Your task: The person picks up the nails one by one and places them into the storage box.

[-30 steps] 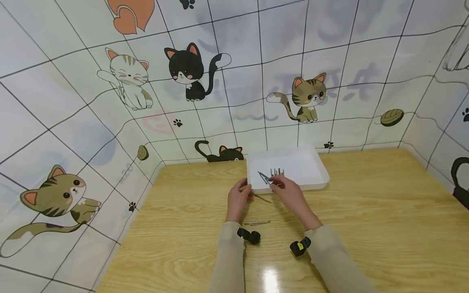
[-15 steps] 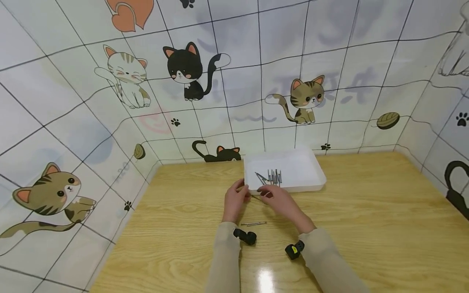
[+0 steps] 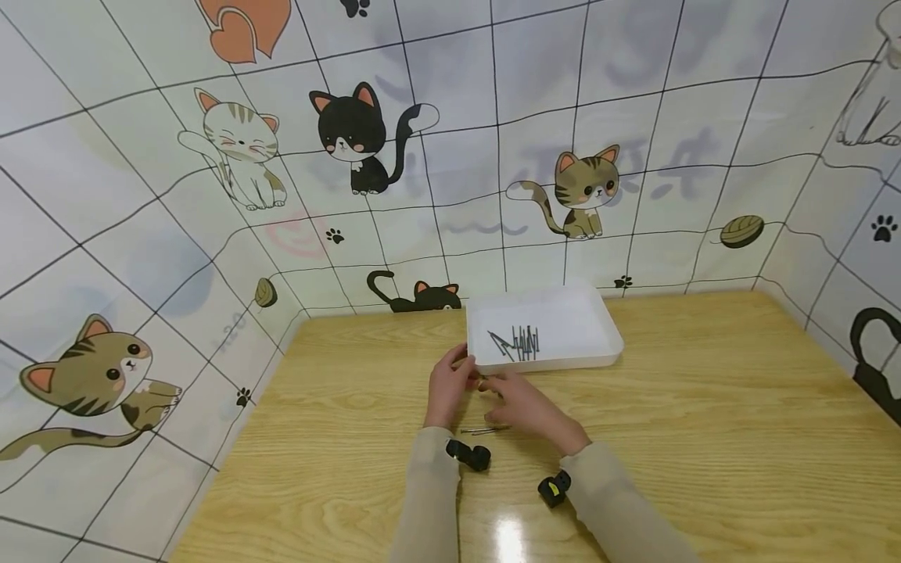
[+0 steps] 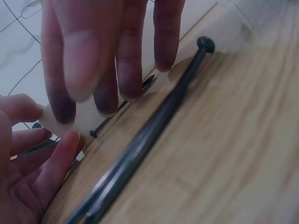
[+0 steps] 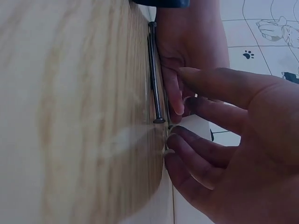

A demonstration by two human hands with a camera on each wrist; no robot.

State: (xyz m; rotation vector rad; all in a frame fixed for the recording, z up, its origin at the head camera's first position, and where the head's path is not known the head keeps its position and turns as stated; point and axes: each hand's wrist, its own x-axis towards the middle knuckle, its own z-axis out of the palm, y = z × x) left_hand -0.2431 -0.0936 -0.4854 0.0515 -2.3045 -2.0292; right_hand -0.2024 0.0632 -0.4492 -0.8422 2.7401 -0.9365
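Observation:
In the head view my left hand (image 3: pixel 447 387) is at the front left corner of a white tray (image 3: pixel 570 364), its thumb and fingers holding that corner. My right hand (image 3: pixel 524 407) is just in front of the tray, low over the table. Its fingertips reach down around a nail (image 4: pixel 110 119) that lies along the tray's front, seen in the left wrist view; I cannot tell whether they touch it. Nearer to me lie two more nails (image 4: pixel 145 133) side by side, partly covered by the right hand in the head view. Several nails (image 3: pixel 524 344) lie inside the tray, most roughly parallel.
The wooden table (image 3: pixel 338 438) extends to both sides of the arms. Behind the tray stands a wall (image 3: pixel 479 195) covered with cat drawings and grid lines. Each wrist bears a small black camera (image 3: pixel 479 458).
From over the nails in the tray, my right hand has come toward me across the front rim and down to the table. My left hand stays at the tray's corner.

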